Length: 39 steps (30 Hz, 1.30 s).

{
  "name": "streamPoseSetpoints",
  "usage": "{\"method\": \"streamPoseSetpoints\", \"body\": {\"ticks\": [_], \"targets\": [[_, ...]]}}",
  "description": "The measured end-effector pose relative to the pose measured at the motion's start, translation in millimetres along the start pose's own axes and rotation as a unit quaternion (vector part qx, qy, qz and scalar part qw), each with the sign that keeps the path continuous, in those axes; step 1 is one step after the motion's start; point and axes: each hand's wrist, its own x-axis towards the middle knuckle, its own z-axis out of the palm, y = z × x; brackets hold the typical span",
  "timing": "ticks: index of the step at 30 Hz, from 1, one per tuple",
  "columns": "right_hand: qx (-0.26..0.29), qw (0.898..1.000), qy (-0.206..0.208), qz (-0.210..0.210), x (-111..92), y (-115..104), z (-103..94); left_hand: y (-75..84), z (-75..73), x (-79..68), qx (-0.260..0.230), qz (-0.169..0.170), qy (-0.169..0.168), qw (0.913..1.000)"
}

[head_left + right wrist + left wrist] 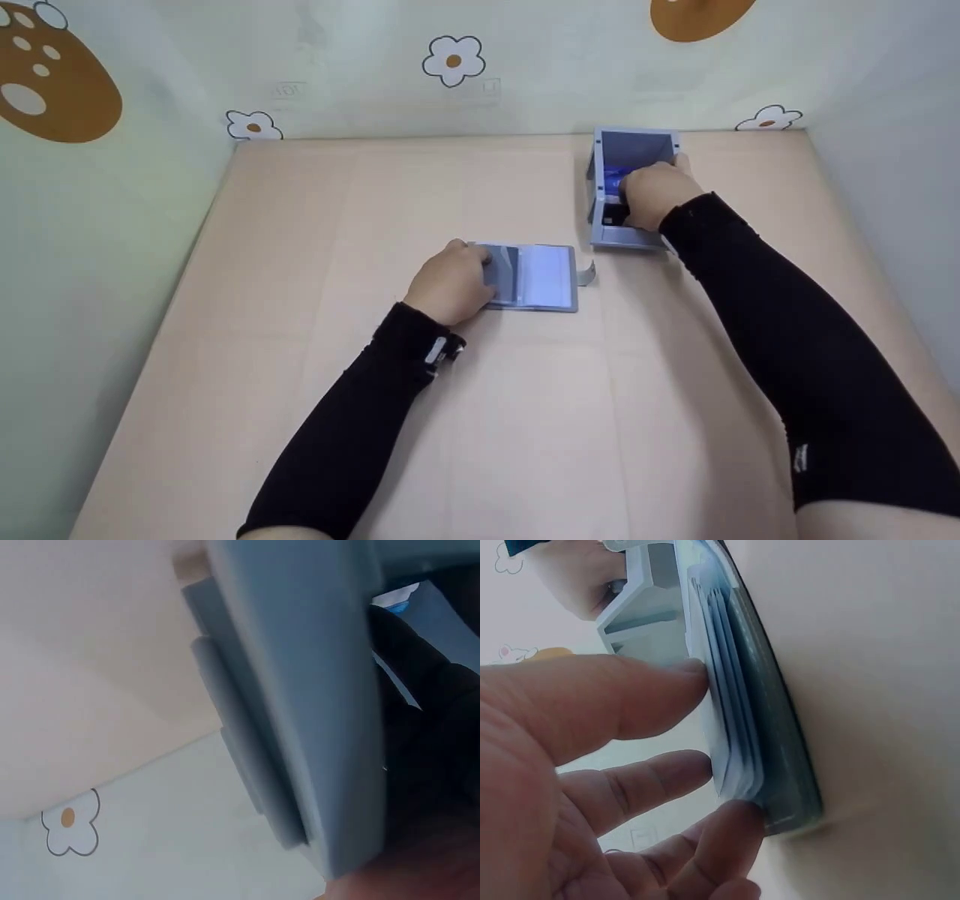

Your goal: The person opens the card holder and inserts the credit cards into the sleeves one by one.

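Open card holder [536, 276] was pressed flat by left hand [450, 283], fingers straight; right hand [654, 195] was reached into grey box [630, 147], its finger state hidden.

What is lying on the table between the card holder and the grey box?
Only the holder's strap tab, beside the card holder. The bare table otherwise separates it from the box, where the right hand reaches in.
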Motion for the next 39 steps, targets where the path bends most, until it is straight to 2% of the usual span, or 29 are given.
{"method": "streamPoseSetpoints", "body": {"ticks": [15,39], "targets": [[0.0,1.0,0.015,-0.003,3.6,1.6,5.4,-0.6,-2.3,1.7,0.015,-0.003,0.017,0.9997],[0.011,0.999,0.041,0.004,0.7,3.0,5.0,-1.6,-1.7,2.2,0.029,-0.001,0.006,0.9996]]}}
